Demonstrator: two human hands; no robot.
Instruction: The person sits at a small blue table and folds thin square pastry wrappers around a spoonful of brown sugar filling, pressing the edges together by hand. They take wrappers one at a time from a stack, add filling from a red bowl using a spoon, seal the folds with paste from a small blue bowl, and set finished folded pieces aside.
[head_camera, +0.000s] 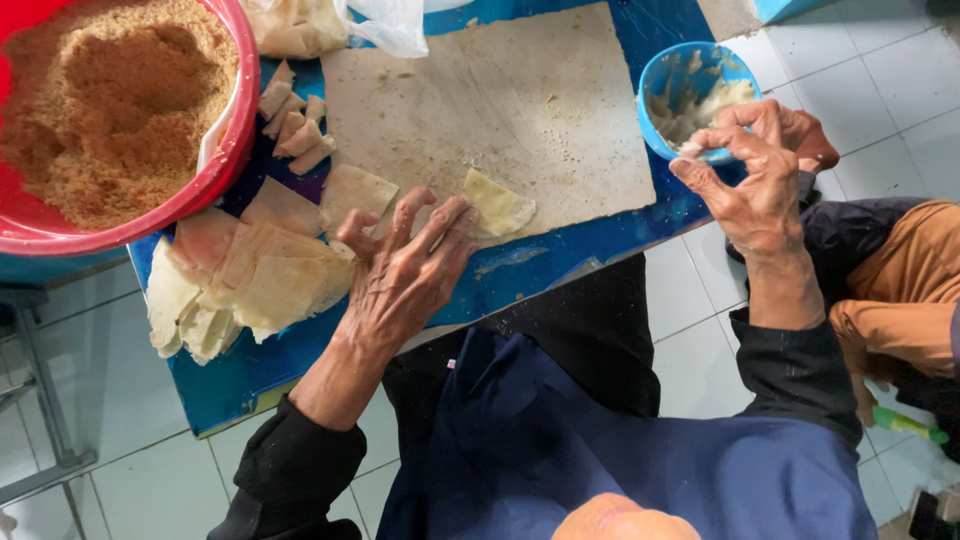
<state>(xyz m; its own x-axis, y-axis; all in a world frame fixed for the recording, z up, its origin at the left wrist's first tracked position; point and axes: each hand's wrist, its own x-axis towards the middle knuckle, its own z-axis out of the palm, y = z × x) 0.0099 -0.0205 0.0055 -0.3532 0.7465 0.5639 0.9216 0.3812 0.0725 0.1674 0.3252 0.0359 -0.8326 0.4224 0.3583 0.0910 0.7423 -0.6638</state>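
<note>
My left hand (405, 270) rests with spread fingers on the near edge of a beige board (500, 100), fingertips touching a folded pale dough wrapper (500, 207). My right hand (745, 170) hovers at the rim of a small blue bowl (655, 90) holding pale paste, fingertips pinched at the rim. Whether they hold paste is hidden. A stack of flat dough sheets (265, 270) lies just left of my left hand.
A big red basin (215, 175) of brown crumbs sits at the top left. Several folded wrappers (295, 125) lie beside it on the blue table (560, 255). A plastic bag (385, 25) is at the top. Another person's orange-clad leg (900, 290) is at the right, over white floor tiles.
</note>
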